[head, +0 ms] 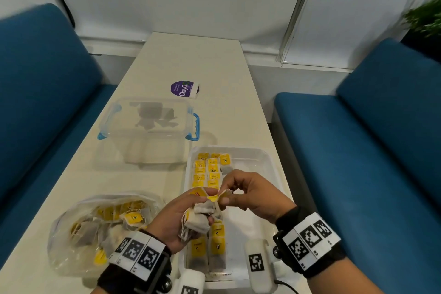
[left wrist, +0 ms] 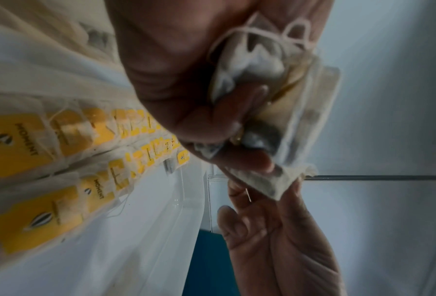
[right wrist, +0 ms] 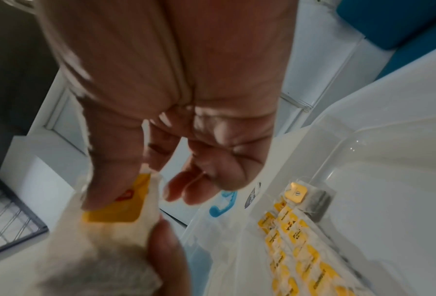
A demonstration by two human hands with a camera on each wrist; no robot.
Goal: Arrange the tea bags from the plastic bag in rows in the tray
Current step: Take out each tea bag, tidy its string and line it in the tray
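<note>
The white tray on the worktop holds two rows of yellow-tagged tea bags along its left side. Above it, the left hand grips a bunch of tea bags, and the right hand pinches one bag's corner. The plastic bag, left of the tray, contains more tea bags. A clear lidded box stands behind.

Yellow-tagged tea bags in tray rows, more in plastic bag
</note>
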